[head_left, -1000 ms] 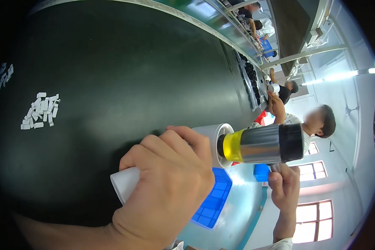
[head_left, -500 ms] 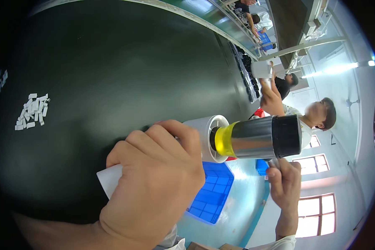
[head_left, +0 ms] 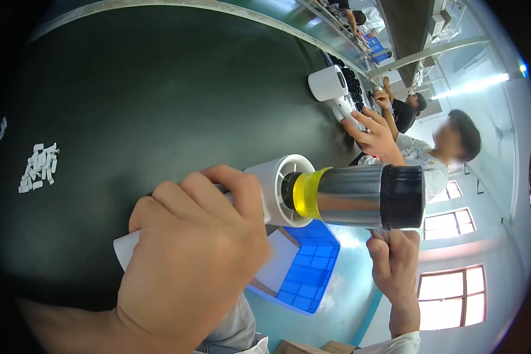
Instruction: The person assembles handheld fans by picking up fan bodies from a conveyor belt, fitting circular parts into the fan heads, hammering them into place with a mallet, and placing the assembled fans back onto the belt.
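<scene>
My left hand [head_left: 194, 253] is closed around the handle of a white hair-dryer housing [head_left: 266, 180]; the handle's end shows below my fist. The housing's round, ribbed open end faces right. My right hand [head_left: 392, 259] grips a mallet [head_left: 353, 194] by its handle, mostly hidden in my fingers. The mallet has a shiny metal head, a translucent yellow face on the left and a black face on the right. Its yellow side is at the open end of the housing, against or just before a black round part [head_left: 288, 190] in the middle. Actual contact is unclear.
Small white pieces [head_left: 40, 168] lie heaped on the dark table [head_left: 159, 94] at left. A blue crate [head_left: 312, 265] stands below the table edge. Across the table, a co-worker's hand [head_left: 374, 138] holds another white housing [head_left: 327, 84]. Dark parts [head_left: 353, 85] line the far side.
Both my hands, the housing and the mallet have shifted slightly left in view, still lined up. The co-worker's white housing has swung left and down over the table.
</scene>
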The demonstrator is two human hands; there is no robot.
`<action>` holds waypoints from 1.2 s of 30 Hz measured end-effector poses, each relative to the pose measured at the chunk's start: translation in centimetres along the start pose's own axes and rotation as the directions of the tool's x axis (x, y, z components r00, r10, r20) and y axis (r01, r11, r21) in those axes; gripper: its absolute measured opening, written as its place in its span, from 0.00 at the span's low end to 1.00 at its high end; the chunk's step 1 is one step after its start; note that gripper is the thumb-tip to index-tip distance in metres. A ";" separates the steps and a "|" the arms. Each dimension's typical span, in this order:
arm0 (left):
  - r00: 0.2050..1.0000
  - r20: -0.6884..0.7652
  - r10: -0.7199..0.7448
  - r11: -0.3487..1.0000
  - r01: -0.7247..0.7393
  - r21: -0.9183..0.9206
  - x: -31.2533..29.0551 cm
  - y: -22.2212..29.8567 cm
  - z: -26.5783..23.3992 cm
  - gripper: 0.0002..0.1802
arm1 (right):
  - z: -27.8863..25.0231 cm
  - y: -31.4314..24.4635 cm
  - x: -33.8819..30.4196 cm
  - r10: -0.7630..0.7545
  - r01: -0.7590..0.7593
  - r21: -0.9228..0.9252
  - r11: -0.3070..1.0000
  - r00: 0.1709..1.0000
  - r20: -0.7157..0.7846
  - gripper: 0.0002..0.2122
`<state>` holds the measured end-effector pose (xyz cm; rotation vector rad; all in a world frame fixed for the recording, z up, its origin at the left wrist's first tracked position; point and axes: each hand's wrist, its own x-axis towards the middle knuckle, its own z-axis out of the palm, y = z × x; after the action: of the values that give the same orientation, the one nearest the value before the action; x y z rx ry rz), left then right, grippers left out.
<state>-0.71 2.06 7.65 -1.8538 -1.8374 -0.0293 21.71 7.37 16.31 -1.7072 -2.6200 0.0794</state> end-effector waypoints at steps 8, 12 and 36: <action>0.998 -0.024 0.050 0.998 -0.049 0.043 0.5 -0.8 -0.3 0.10 | -0.8 0.9 1.0 -0.188 0.187 -0.020 0.982 0.977 -0.098 0.14; 0.989 -0.032 0.146 0.987 -0.148 -0.068 2.2 -1.4 2.8 0.10 | 0.6 3.6 1.9 -0.073 0.153 0.423 0.893 0.977 -0.199 0.25; 0.802 -0.281 0.528 0.740 -0.596 -0.312 7.9 -7.6 6.1 0.06 | -0.6 2.3 4.5 -0.187 0.190 0.317 0.929 0.982 -0.041 0.21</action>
<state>-9.30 11.17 7.94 -2.5333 -1.1308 -0.3510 22.03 12.46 16.75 -1.3431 -2.5715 0.4644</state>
